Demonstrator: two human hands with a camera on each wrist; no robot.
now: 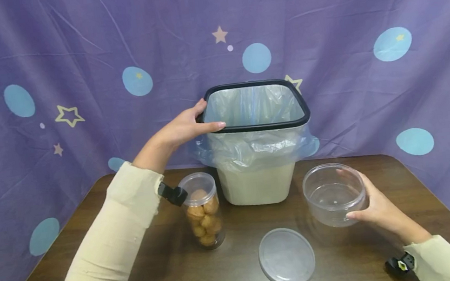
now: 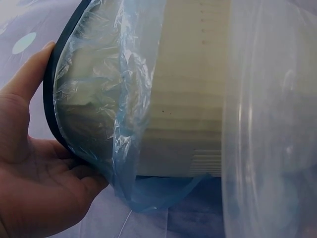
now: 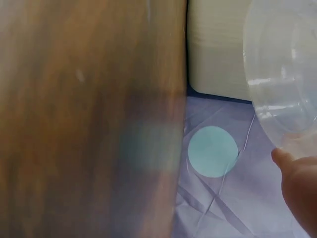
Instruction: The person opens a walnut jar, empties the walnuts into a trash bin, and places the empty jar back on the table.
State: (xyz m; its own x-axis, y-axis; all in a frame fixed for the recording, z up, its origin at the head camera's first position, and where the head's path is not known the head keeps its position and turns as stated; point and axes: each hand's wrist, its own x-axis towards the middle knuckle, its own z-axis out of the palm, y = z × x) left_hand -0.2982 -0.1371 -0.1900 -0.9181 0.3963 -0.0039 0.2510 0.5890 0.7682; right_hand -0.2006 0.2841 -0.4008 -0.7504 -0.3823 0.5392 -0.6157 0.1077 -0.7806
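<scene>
My left hand (image 1: 183, 126) grips the left corner of the black rim (image 1: 265, 126) of a whitish trash bin (image 1: 257, 185), its thumb along the front of the rim. A thin bluish plastic bag (image 1: 251, 149) lines the bin and hangs over its outside. In the left wrist view, the left hand's fingers (image 2: 81, 173) bend under the rim. My right hand (image 1: 381, 209) holds a clear round plastic tub (image 1: 333, 215) by its right side, with the thumb in front. The tub has no lid on, and nothing shows inside it. Its wall also appears in the right wrist view.
A round translucent lid (image 1: 287, 258) lies flat on the brown table (image 1: 174, 278), in front of the bin. Left of the bin stands a tall lidded jar (image 1: 205, 222) of tan, walnut-like balls, just below my left wrist. A purple patterned curtain (image 1: 176, 20) hangs behind.
</scene>
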